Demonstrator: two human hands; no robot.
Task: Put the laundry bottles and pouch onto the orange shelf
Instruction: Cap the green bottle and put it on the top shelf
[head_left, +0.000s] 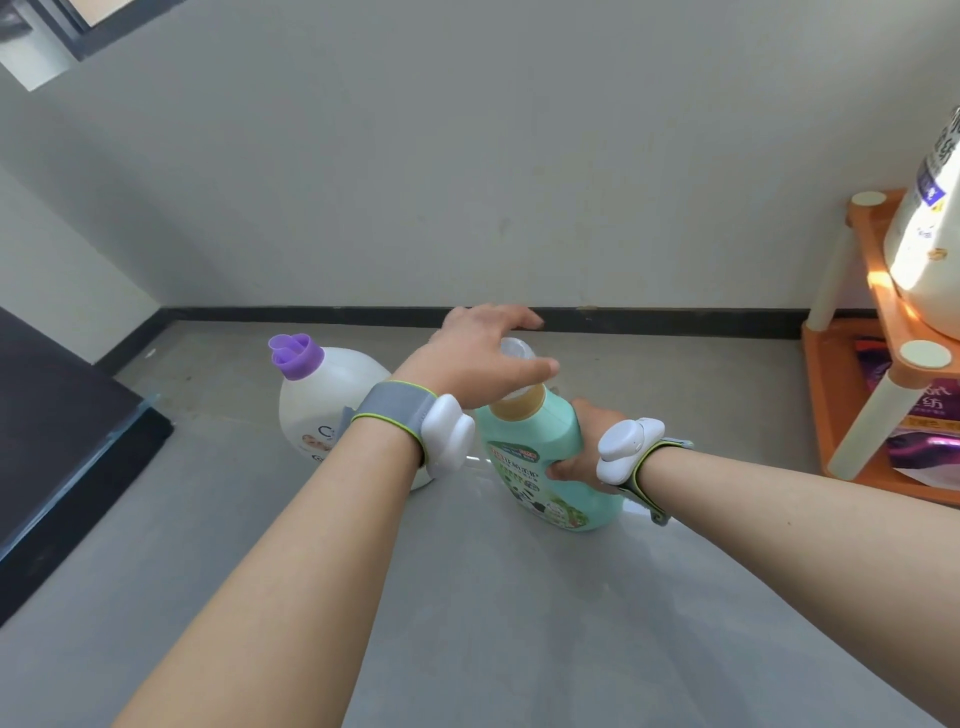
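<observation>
Our right hand (582, 447) grips the green detergent bottle (545, 452) on the floor (467, 597). Our left hand (478, 353) hovers spread wide over its cap (517, 349)

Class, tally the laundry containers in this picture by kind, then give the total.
Bottles: 3 – green bottle, white bottle with purple cap, white bottle on the orange shelf
Pouches: 1 – purple pouch
Total: 4

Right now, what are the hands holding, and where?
The right hand grips the green bottle at its side handle. The left hand is open over its cap, not clearly gripping.
</observation>
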